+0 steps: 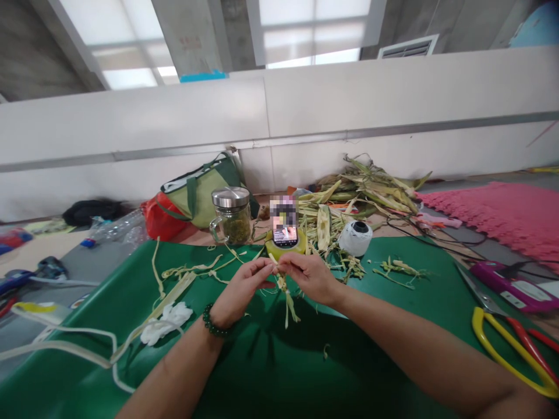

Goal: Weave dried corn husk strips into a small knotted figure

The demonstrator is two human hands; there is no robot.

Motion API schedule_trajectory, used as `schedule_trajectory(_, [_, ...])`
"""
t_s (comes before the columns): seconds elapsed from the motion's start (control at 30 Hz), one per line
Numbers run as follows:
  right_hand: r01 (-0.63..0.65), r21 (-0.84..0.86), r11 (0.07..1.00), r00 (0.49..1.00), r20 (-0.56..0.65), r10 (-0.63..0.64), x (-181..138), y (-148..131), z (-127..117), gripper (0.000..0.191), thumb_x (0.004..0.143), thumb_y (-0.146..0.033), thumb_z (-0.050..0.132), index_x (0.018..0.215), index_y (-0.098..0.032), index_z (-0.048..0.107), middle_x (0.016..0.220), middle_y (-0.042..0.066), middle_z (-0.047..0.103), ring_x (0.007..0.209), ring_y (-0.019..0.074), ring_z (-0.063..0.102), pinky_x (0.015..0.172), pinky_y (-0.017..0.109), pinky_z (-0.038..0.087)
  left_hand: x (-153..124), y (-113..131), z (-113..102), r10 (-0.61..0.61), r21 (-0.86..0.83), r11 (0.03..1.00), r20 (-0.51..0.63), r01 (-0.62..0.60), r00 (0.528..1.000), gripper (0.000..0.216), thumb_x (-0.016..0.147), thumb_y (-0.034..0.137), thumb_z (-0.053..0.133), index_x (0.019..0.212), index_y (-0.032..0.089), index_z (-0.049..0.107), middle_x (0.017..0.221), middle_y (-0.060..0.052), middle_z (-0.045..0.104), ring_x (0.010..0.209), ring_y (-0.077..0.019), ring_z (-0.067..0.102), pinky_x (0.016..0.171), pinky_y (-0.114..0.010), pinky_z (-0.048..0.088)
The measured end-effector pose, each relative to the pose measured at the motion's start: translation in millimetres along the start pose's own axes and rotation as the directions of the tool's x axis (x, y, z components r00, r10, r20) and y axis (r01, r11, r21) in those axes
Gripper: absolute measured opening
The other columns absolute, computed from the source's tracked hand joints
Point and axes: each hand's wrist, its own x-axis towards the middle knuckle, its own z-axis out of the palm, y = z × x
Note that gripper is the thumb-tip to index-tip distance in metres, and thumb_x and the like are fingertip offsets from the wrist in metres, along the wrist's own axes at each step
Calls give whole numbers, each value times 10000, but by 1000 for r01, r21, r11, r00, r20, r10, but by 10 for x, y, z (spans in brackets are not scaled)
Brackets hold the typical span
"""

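My left hand [244,286] and my right hand [313,277] meet at the middle, thumbs and fingertips pinched together on a small bundle of pale corn husk strips [290,307]. Its frayed ends hang down below my fingers over the green mat [349,361]. How the strips are joined at the top is hidden by my fingertips. Just beyond my hands a phone [285,233] with a lit screen leans upright on a yellow ring-shaped roll [299,249]. To its right sits a white spool of thread [355,240].
Dried corn husks [375,186] are heaped at the back right. Red-and-yellow-handled scissors [484,326] and a purple device [510,285] lie at right. At left are a lidded glass mug [232,218], a green bag [203,192], crumpled tissue [166,323] and a white cord [65,347].
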Motion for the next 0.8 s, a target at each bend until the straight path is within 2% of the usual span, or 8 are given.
schedule_trajectory(0.1, [-7,-2,1000,1000,17,7,-1,-7,-13,254,928,-322,453,822,-177,633,677,-5,622,574,105,517,570,194,377,-11,4,5,15,-25,1000,-7,-15,1000,321,727,487,641,687,169,614,754,-35,597,721,-152,576,613,-229,493])
schedule_trajectory(0.23, [1,-25,1000,1000,19,-1,-1,-10,-21,231,918,-305,465,817,-178,630,696,8,625,596,117,527,581,205,382,4,-39,-14,76,67,995,-10,-75,997,271,702,420,687,683,158,624,716,-12,581,653,-131,555,603,-233,484])
schedule_trajectory(0.3, [10,-38,999,1000,17,-10,5,-15,-33,232,916,-308,473,801,-184,632,689,2,624,574,111,511,565,203,371,15,-69,-28,163,158,976,-53,-153,985,233,754,388,640,714,159,651,765,-34,610,682,-147,571,609,-245,486])
schedule_trajectory(0.37, [12,-49,999,1000,29,-10,20,-18,-67,217,906,-304,495,797,-189,643,674,-7,627,556,105,503,552,200,359,18,-99,-39,319,321,906,-88,-276,943,191,798,326,592,700,170,643,746,-37,615,685,-154,563,613,-250,467])
schedule_trajectory(0.43, [12,-51,999,998,64,-8,49,-11,-130,187,883,-278,529,784,-185,657,659,-11,632,562,104,515,555,199,357,10,-120,-49,466,496,785,-80,-370,881,186,827,257,540,665,185,595,700,-25,596,678,-156,541,632,-261,442])
schedule_trajectory(0.53, [-13,-32,999,993,115,16,117,34,-259,153,838,-222,562,735,-170,663,639,-11,622,572,105,515,554,200,353,-15,-123,-61,560,645,634,-3,-426,828,201,853,189,459,663,201,522,704,-22,569,695,-166,525,655,-276,422])
schedule_trajectory(0.67, [-156,4,988,981,116,155,196,124,-354,145,794,-189,568,673,-156,640,510,-51,483,482,87,404,483,200,289,-43,-101,-49,587,664,572,78,-482,806,197,870,169,408,694,210,485,754,-37,563,728,-173,533,663,-278,428])
schedule_trajectory(0.8, [-261,22,965,958,132,256,207,158,-276,138,774,-203,591,650,-150,620,460,-77,385,460,80,346,470,207,249,-59,-91,9,600,598,597,111,-535,793,204,883,180,406,687,211,453,810,-53,565,782,-178,535,718,-292,435])
